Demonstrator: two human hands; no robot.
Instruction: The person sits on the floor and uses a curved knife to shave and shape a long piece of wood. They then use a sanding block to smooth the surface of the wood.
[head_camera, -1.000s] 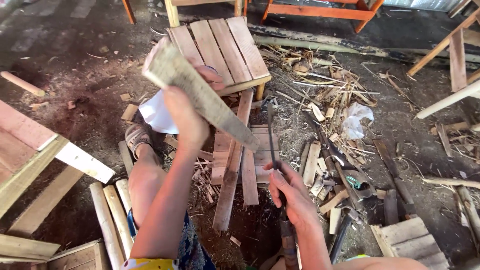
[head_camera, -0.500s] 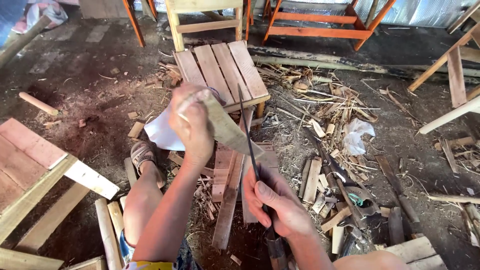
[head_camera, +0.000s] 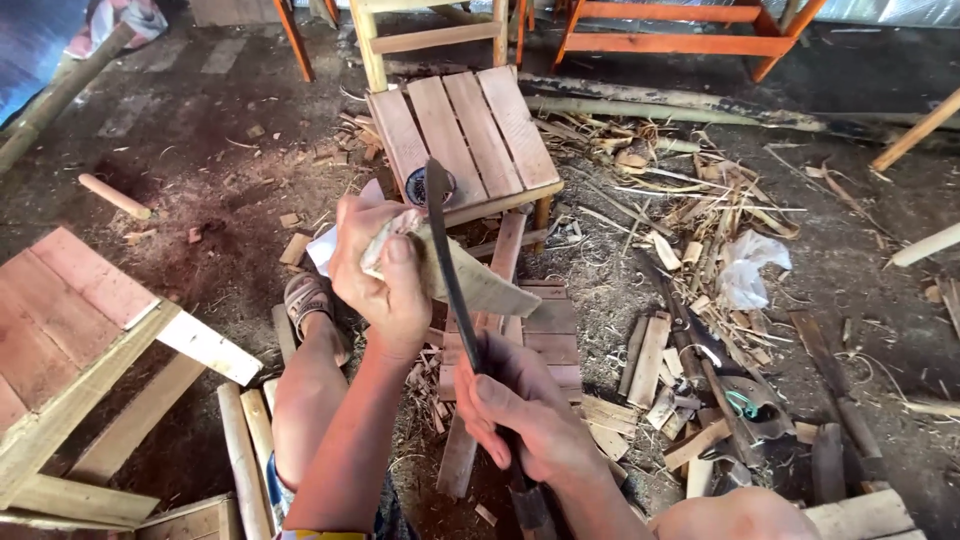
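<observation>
Left hand grips wood piece; right hand clenches blade, seemingly touching it.

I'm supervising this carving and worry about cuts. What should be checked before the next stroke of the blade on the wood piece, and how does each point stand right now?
1. Left hand has a full grip on the pale flat wood piece: ok.
2. Right hand is closed around the handle of the long dark curved blade: ok.
3. Left thumb lies right beside the blade: not ok.
4. Bare knee and sandalled foot sit below the work: not ok.
5. Blade edge sharpness: cannot tell.
6. Slatted wooden stool ahead stands apart from the blade's swing: cannot tell.
</observation>
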